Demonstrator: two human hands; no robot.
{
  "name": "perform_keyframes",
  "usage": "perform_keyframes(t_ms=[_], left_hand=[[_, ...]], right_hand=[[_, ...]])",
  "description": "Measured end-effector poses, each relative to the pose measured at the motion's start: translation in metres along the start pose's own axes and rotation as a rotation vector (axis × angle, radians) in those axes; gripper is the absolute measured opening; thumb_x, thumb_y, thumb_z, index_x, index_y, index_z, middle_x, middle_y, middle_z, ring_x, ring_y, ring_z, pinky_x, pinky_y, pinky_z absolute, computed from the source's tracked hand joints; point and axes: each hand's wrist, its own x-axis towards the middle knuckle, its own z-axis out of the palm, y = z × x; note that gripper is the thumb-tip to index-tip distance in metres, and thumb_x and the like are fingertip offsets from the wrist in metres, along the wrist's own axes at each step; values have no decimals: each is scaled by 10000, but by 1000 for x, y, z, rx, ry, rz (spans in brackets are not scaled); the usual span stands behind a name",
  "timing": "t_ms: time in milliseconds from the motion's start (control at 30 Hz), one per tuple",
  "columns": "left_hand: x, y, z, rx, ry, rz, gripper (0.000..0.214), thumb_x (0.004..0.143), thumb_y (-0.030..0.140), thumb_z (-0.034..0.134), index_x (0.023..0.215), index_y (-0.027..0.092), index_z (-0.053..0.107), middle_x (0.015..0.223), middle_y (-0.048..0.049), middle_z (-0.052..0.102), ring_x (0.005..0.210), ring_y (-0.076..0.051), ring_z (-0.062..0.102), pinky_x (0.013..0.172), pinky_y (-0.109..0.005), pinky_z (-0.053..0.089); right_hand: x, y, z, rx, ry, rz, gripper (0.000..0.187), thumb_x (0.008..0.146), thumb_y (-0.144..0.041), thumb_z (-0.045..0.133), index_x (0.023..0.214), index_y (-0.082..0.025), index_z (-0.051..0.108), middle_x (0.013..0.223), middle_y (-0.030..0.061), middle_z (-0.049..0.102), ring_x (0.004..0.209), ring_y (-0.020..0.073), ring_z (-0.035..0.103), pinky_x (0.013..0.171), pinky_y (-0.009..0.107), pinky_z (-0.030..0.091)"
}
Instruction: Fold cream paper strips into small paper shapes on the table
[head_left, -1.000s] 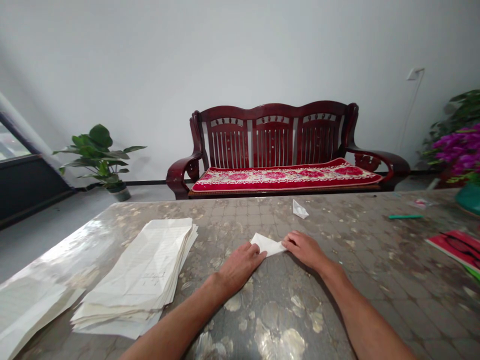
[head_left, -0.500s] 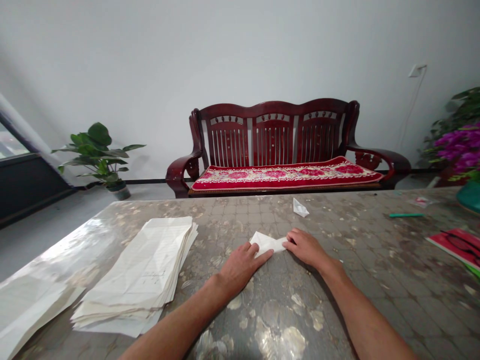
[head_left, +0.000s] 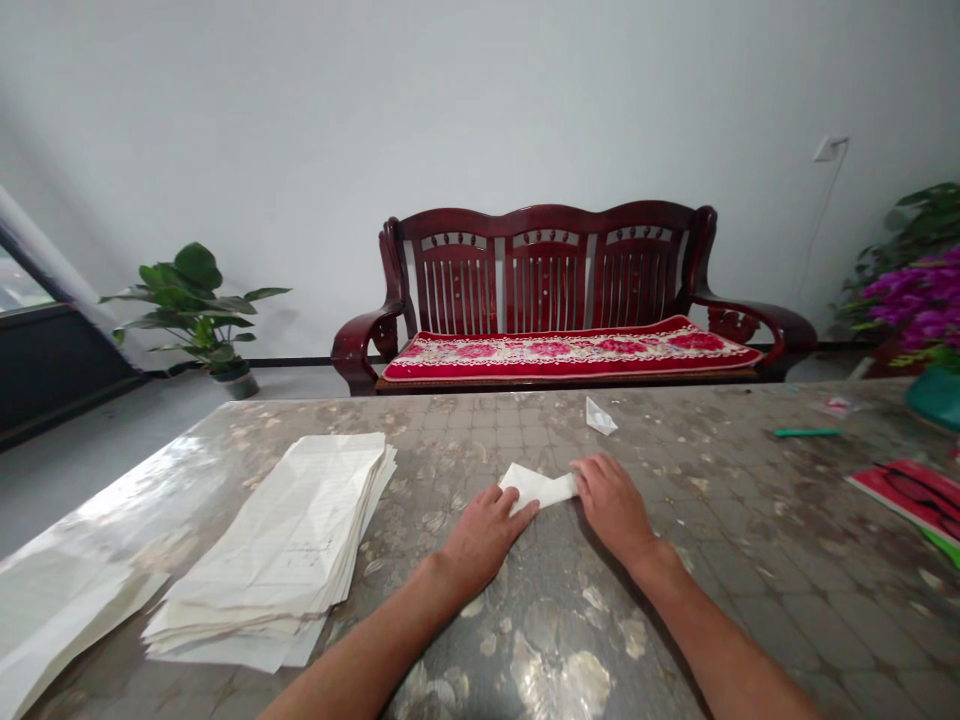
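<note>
A folded piece of white paper (head_left: 536, 488) lies on the glossy covered tabletop (head_left: 480, 420), pinned between my hands. My left hand (head_left: 484, 535) rests on its lower left edge, with the fingers across the paper. My right hand (head_left: 611, 505) presses its fingertips against the right end. Part of the paper is hidden under my fingers. A smaller folded white paper piece (head_left: 601, 417) stands farther out, beyond both hands. To the left of my left hand lies a thick stack of lined paper sheets (head_left: 277, 545).
More loose paper (head_left: 60, 610) lies at the table's left edge. On the right are a green pen (head_left: 806, 432) and a red booklet (head_left: 915, 497). A teal pot (head_left: 934, 397) stands at the right. Beyond the table's far edge are a dark wooden bench (head_left: 547, 300) and a potted plant (head_left: 195, 310).
My right hand has shifted slightly left and turned, its fingertips now further onto the paper's right end. The view has tilted a little. The paper and my left hand stay nearly in place.
</note>
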Motion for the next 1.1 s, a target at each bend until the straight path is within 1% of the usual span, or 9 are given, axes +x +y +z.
perform_keyframes(t_ms=[33,100,200,400,633,800,900,1000,1100], left_hand=[[-1,-1,1,-19,13,-2,522,909,127,488,1401,285,415,1204,-78,553,1026,-239,512,907,-361,462],[-2,-2,2,-60,37,-5,482,922,142,480,1383,276,441,1213,-74,557,1034,-232,508,930,-356,452],[-7,-4,1,-115,57,-17,453,923,140,477,1362,250,466,1225,-62,574,1039,-224,507,944,-342,447],[-29,-8,-6,-127,65,-62,476,894,140,504,1359,238,468,1369,-44,531,1140,-227,482,1021,-378,395],[-39,-7,-16,-58,22,-194,339,954,275,497,1287,233,537,1324,-67,573,1158,-263,514,974,-427,418],[-13,-3,-25,-59,-94,-343,173,947,281,521,973,176,656,1027,-96,659,1015,-261,595,872,-379,453],[5,-8,-26,-148,-64,-413,155,892,328,611,935,181,633,1037,-78,636,1016,-246,591,844,-326,454],[20,-18,-25,-287,-64,-472,302,797,330,709,1051,203,607,1112,-62,603,1036,-228,590,849,-288,447],[33,-26,-22,-411,-125,-556,619,672,288,787,1231,199,539,1225,-97,560,1017,-234,610,846,-290,454]], right_hand=[[-4,-8,1,99,15,-63,295,956,-211,391,1113,-195,641,1111,104,654,1079,234,562,979,393,415],[-13,-23,5,281,-92,-164,371,988,-268,356,1281,-203,575,1295,96,609,1215,217,528,1071,405,386],[-23,-35,14,404,-271,-162,462,1015,-348,305,1419,-194,467,1436,98,512,1314,205,474,1105,406,385],[-32,-20,16,153,-425,-273,568,995,-432,367,1517,-220,295,1576,66,275,1456,227,239,1199,477,206],[-30,-3,12,-15,-399,-126,558,986,-414,363,1504,-207,330,1562,77,311,1443,229,275,1180,481,216],[-18,-11,14,-14,-287,41,413,1001,-339,343,1327,-215,563,1447,67,505,1378,229,395,1140,467,262],[-10,-14,15,-3,-200,108,272,945,-290,478,1134,-212,657,1344,73,598,1296,247,476,1070,416,335],[-4,-12,14,16,-148,152,178,876,-281,578,1016,-213,666,1209,77,657,1149,242,551,966,362,385],[-1,-7,13,11,-139,187,206,828,-315,626,1011,-228,666,1113,56,666,1050,244,553,897,347,386]])
